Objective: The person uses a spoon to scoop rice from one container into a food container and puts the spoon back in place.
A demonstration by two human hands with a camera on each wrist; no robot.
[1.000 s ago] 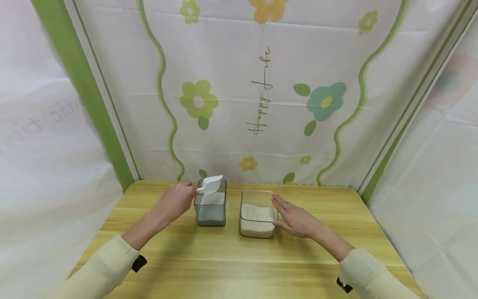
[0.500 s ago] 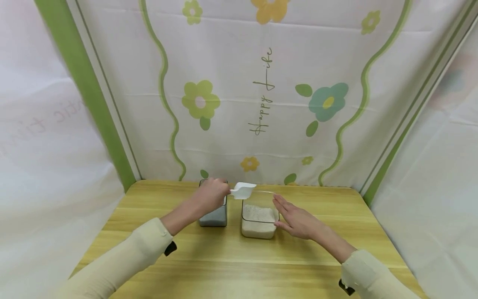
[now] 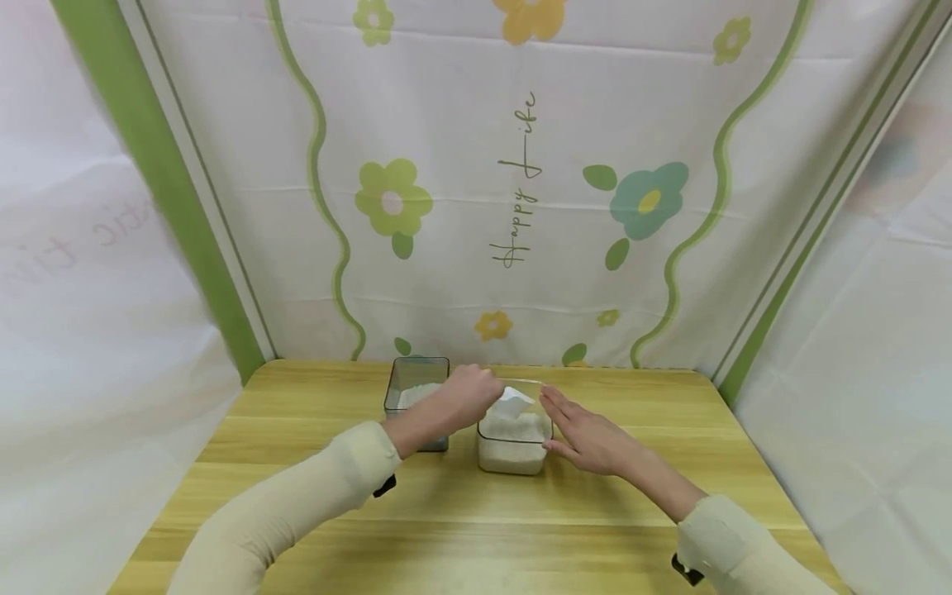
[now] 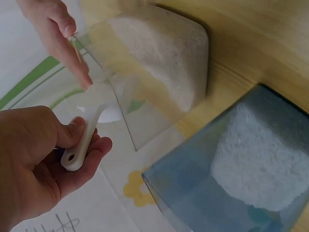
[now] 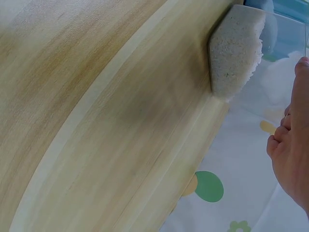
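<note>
My left hand (image 3: 464, 397) grips the handle of a white plastic scoop (image 3: 511, 404), whose bowl dips into the clear square container of white rice (image 3: 513, 450). In the left wrist view the same left hand (image 4: 43, 159) curls round the scoop handle (image 4: 82, 145) beside the clear container wall (image 4: 145, 111). My right hand (image 3: 587, 434) rests with straight fingers against the right side of that container, and in the right wrist view the right hand (image 5: 292, 154) shows at the edge by the rice container (image 5: 236, 48). A grey-tinted container with some rice (image 3: 416, 392) stands just left.
Both containers stand near the back of a wooden table (image 3: 461, 521). A flowered cloth backdrop (image 3: 521, 190) rises right behind the table, and white cloth walls close in the left and right sides.
My left hand has carried the scoop rightward from over the grey container and lowered it into the clear rice container. The right hand has stayed against the container's side.
</note>
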